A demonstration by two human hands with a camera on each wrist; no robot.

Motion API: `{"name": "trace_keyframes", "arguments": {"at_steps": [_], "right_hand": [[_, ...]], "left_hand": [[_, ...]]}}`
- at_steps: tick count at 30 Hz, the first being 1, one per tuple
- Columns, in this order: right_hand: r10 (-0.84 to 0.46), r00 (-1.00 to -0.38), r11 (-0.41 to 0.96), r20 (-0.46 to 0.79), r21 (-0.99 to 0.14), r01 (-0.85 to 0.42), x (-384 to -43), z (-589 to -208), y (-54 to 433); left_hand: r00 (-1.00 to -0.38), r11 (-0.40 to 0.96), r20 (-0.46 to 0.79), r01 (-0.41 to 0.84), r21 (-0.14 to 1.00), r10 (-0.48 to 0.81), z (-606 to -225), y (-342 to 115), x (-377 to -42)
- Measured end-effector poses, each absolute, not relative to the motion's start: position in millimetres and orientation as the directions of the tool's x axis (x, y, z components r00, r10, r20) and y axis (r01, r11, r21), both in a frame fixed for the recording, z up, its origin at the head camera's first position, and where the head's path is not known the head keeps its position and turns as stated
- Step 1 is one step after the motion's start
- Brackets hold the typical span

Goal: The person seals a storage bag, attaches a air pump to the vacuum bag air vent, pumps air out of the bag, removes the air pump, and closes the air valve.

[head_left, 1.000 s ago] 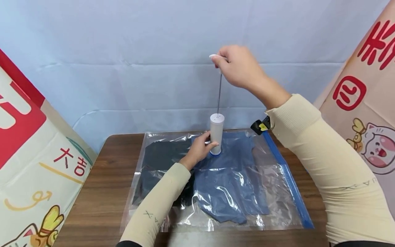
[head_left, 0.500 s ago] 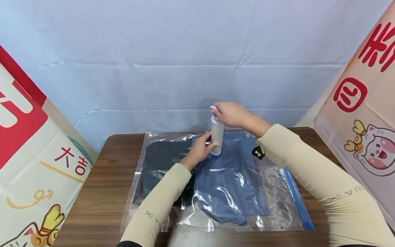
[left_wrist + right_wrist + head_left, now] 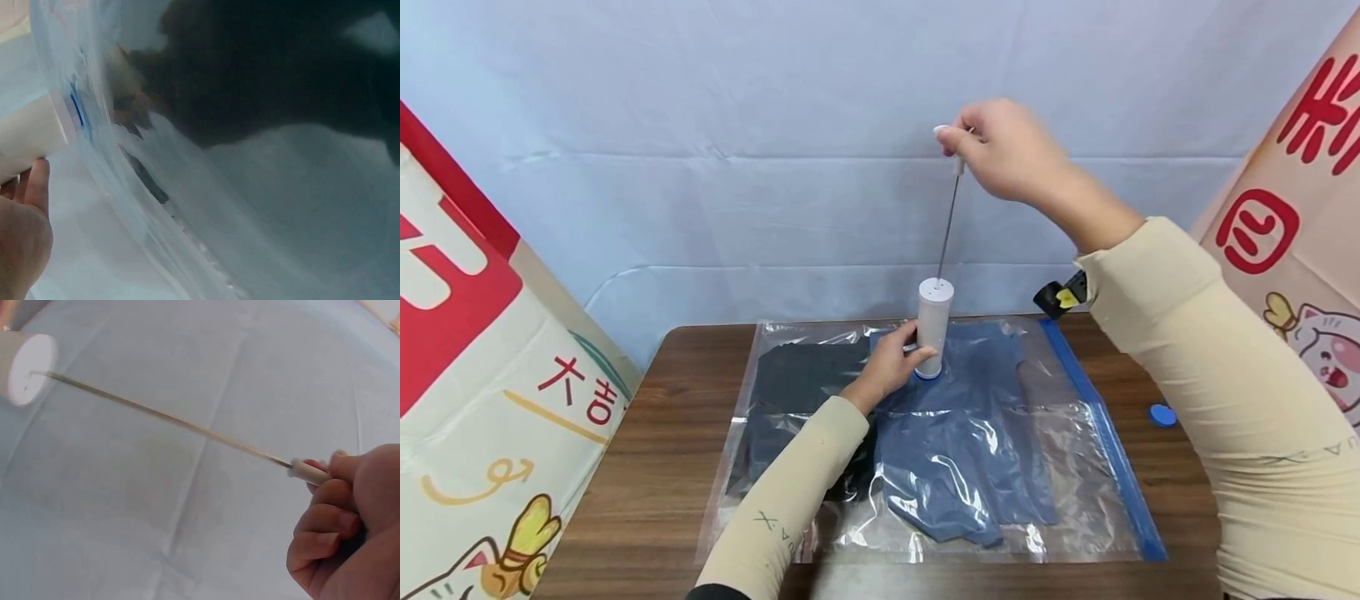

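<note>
A white hand pump [image 3: 934, 321] stands upright on the blue valve of a clear vacuum storage bag [image 3: 1075, 467]. My left hand [image 3: 887, 364] grips the pump's barrel near its base, fingers and thumb round it. High above, my right hand [image 3: 1000, 150] holds the white pump handle [image 3: 310, 472], fingers curled about it. The thin metal rod [image 3: 169, 417] is drawn far out of the barrel and leans slightly right. Inside the bag lie a dark garment [image 3: 808, 375] and a blue garment [image 3: 936, 467]. In the left wrist view, the barrel meets the bag at the blue valve ring [image 3: 76, 109].
The bag's blue zip edge [image 3: 1105, 442] runs down its right side. A small blue cap [image 3: 1162, 415] lies on the brown wooden table [image 3: 632, 467] to the right. Pale cloth [image 3: 775, 208] hangs behind, with printed banners at both sides.
My right hand pushed the handle down to the barrel, then pulled it up again, bringing the rod out. The left hand kept its grip on the barrel. The blue cap has come into view.
</note>
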State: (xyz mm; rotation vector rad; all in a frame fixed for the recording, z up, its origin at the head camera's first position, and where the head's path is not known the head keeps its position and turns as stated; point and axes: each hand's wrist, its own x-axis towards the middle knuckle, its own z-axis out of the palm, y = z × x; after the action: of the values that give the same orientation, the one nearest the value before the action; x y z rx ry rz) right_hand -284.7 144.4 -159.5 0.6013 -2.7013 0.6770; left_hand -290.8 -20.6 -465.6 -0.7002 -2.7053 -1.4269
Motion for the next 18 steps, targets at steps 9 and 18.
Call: {"name": "trace_keyframes", "arguments": {"at_steps": [9, 18], "right_hand": [[-0.398, -0.889, 0.794, 0.225, -0.401, -0.457, -293, -196, 135], [-0.427, -0.891, 0.798, 0.155, -0.4, -0.451, -300, -290, 128]], "left_hand": [[-0.897, 0.475, 0.203, 0.386, 0.791, 0.392, -465, -21, -290], [-0.902, 0.463, 0.202, 0.376, 0.802, 0.383, -465, -24, -295]]}}
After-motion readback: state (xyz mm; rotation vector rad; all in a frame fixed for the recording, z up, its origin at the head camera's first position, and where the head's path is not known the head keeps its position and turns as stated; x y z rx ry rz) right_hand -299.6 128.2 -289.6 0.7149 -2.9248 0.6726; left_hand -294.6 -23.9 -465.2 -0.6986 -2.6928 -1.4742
